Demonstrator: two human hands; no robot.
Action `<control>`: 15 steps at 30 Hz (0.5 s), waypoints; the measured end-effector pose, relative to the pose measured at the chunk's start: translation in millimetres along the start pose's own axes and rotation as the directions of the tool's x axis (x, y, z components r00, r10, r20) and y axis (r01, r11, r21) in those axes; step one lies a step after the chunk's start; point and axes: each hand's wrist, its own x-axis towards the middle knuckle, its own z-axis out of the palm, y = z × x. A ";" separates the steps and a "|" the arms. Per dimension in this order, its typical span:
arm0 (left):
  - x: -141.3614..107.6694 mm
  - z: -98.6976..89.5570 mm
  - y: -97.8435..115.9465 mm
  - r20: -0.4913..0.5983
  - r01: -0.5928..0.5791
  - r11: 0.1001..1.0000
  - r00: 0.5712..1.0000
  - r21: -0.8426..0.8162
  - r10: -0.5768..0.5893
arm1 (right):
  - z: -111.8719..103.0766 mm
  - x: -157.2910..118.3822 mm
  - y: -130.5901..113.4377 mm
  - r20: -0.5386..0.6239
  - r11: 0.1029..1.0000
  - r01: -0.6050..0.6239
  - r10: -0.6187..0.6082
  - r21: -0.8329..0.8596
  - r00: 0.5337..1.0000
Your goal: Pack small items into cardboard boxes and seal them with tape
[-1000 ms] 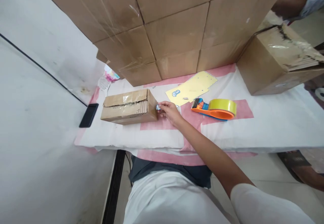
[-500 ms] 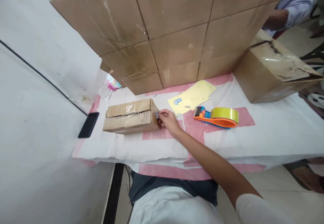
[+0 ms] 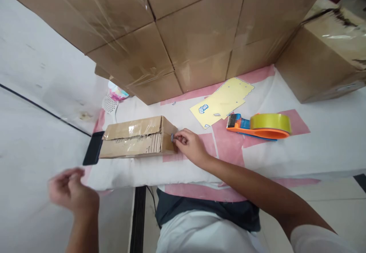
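Note:
A small taped cardboard box (image 3: 137,135) lies lengthwise on the cloth-covered table. At its right end my right hand (image 3: 190,146) is closed in a pinch, fingertips on a small blue-grey piece (image 3: 172,137) against the box's end face. Whether that piece is stuck to the cardboard, I cannot tell. My left hand (image 3: 73,190), a little blurred, hovers off the table's front left corner with its fingers curled in and nothing visible in them. A black phone (image 3: 93,149) lies just left of the box.
Big taped cardboard boxes (image 3: 200,43) stand along the back, with another box (image 3: 323,58) at right. An orange tape dispenser (image 3: 259,126) holds yellowish tape. Yellow paper (image 3: 223,100) bears small blue-outlined scraps. A white perforated utensil (image 3: 110,104) lies by the wall (image 3: 34,104).
My left hand has come into view at the lower left. My right hand stays at the box's end. The view has shifted, and the co-worker's sleeve at upper right is gone from sight.

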 end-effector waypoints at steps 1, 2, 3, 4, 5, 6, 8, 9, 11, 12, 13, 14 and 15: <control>9.7 15.2 1.6 0.000 -0.002 0.995 1.000 -0.101 0.002 | 0.1 -0.4 -0.1 -0.002 1.000 0.010 -0.010 0.009 1.000; 16.3 31.0 4.6 0.094 0.032 0.982 0.996 -0.184 -0.015 | 0.2 -1.1 0.0 -0.004 1.000 0.015 -0.015 0.021 1.000; 19.5 46.0 8.2 0.179 0.064 0.972 0.984 -0.225 -0.023 | 0.4 -2.2 0.3 -0.006 0.999 0.016 -0.016 0.035 1.000; 19.7 58.8 11.7 0.274 0.098 0.965 0.961 -0.244 -0.028 | 0.7 -3.7 0.8 -0.004 0.999 0.012 -0.011 0.049 1.000; 17.6 68.6 14.5 0.331 0.111 0.963 0.943 -0.247 -0.024 | 1.2 -5.4 1.6 0.005 0.998 0.005 -0.005 0.059 1.000; 14.2 75.1 16.2 0.346 0.107 0.961 0.938 -0.254 -0.013 | 1.8 -7.1 2.6 0.022 0.998 -0.004 0.002 0.067 1.000; 7.2 79.2 16.3 0.343 0.096 0.953 0.939 -0.289 0.009 | 3.5 -10.0 5.0 0.074 0.996 -0.022 0.016 0.081 0.997; 4.7 78.5 15.1 0.344 0.101 0.948 0.939 -0.303 0.010 | 4.4 -10.7 6.4 0.099 0.996 -0.028 0.019 0.089 0.995; 2.5 75.4 12.7 0.346 0.111 0.949 0.938 -0.294 -0.002 | 5.6 -10.5 8.5 0.138 0.993 -0.037 0.021 0.108 0.990; 2.4 74.5 11.9 0.344 0.114 0.954 0.939 -0.278 -0.012 | 5.6 -9.7 8.8 0.152 0.992 -0.039 0.021 0.117 0.988; 2.6 74.3 11.8 0.338 0.117 0.958 0.941 -0.261 -0.023 | 5.1 -8.7 8.6 0.165 0.992 -0.041 0.021 0.123 0.986; 3.0 74.8 12.1 0.328 0.117 0.963 0.944 -0.244 -0.032 | 4.2 -7.7 7.6 0.175 0.991 -0.045 0.023 0.126 0.984; 3.2 75.9 13.0 0.315 0.115 0.967 0.948 -0.228 -0.038 | 3.0 -7.0 5.9 0.177 0.990 -0.053 0.029 0.128 0.984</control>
